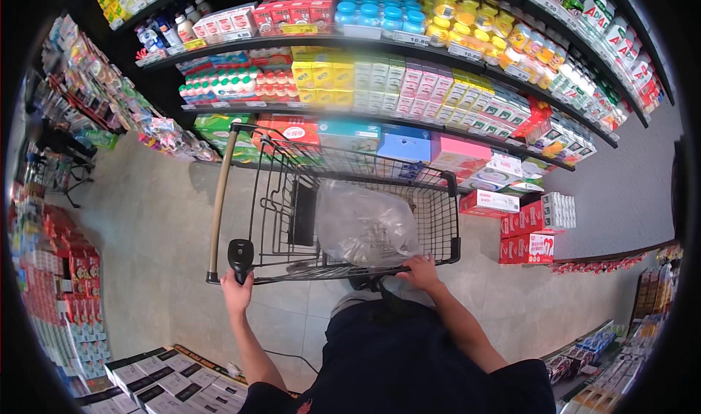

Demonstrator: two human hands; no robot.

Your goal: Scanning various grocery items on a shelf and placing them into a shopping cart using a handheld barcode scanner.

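A wire shopping cart (438, 211) stands sideways in front of me, its handle bar (220, 195) at the left. My left hand (236, 293) grips a black handheld barcode scanner (240, 254) beside the lower end of that bar. A large clear plastic bag (361, 222) lies in the basket; what it holds cannot be made out. My right hand (421, 272) rests at the near rim of the basket, its fingers by the bag's lower right edge. Whether they grip the rim or the bag cannot be told.
Behind the cart, store shelves (383, 40) carry bottles and drink cartons. Red and white boxes (528, 248) are stacked on the floor to the right. White boxes (175, 381) stand at the lower left, near a dark cable (290, 354). A person (60, 137) is at the far left.
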